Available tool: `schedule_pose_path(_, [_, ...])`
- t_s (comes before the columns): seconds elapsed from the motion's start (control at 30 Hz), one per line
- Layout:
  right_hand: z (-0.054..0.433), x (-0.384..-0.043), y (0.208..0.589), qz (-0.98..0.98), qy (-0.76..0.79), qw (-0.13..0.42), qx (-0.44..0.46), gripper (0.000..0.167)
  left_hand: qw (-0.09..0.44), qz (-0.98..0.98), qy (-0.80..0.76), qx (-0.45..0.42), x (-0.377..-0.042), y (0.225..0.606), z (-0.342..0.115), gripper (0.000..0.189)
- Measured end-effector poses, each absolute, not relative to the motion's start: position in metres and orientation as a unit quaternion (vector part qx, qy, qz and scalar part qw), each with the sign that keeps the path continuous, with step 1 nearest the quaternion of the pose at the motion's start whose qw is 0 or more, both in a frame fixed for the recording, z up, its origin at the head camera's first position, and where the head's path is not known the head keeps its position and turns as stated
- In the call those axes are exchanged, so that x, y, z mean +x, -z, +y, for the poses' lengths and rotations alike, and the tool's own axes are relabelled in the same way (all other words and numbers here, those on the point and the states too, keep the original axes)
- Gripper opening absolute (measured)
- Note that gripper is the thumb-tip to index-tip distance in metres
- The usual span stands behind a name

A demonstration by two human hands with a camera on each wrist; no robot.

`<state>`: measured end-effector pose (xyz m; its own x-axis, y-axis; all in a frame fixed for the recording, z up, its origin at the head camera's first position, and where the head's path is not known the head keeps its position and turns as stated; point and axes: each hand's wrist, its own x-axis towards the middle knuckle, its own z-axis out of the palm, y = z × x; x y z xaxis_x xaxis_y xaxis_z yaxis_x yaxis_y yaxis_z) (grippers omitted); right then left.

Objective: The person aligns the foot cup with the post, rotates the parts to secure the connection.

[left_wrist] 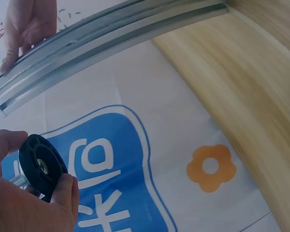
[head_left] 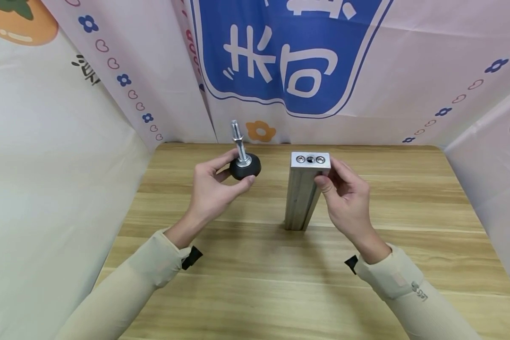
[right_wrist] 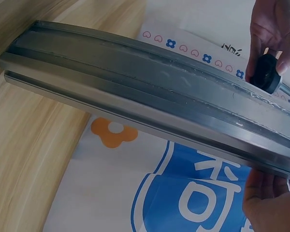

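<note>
In the head view my left hand (head_left: 214,184) pinches a leveling foot (head_left: 245,166) by its round black base, thumb on the near side. Its threaded metal stud with a nut points up, slightly tilted. The left wrist view shows the underside of the black base (left_wrist: 41,166) with a screw head at its centre. My right hand (head_left: 348,193) grips the top of an aluminum profile (head_left: 301,198) that stands upright on the table. The profile's end plate (head_left: 310,160) has a hole between two screws. Foot and profile are apart, the foot to the left.
The wood-grain table (head_left: 238,293) carries the profile's lower end. Behind it hangs a printed cloth (head_left: 365,127) with a blue sign pattern, and white cloth walls (head_left: 59,156) close in the sides.
</note>
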<state>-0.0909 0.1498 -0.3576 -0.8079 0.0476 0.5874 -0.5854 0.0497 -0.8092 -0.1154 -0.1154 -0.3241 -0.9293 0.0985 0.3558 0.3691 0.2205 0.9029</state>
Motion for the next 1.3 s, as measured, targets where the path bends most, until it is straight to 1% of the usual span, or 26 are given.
schedule_pose_path(0.8, [0.149,-0.091,0.358,-0.685,-0.659,0.239,0.198,0.043,0.044,-0.807,0.558,-0.187,-0.110,0.295,-0.117,0.060])
schedule_pose_path(1.3, [0.150,-0.091,0.358,-0.685,-0.660,0.238,0.197,0.043,0.022,-0.820,0.537,-0.197,-0.109,0.287,-0.116,0.059])
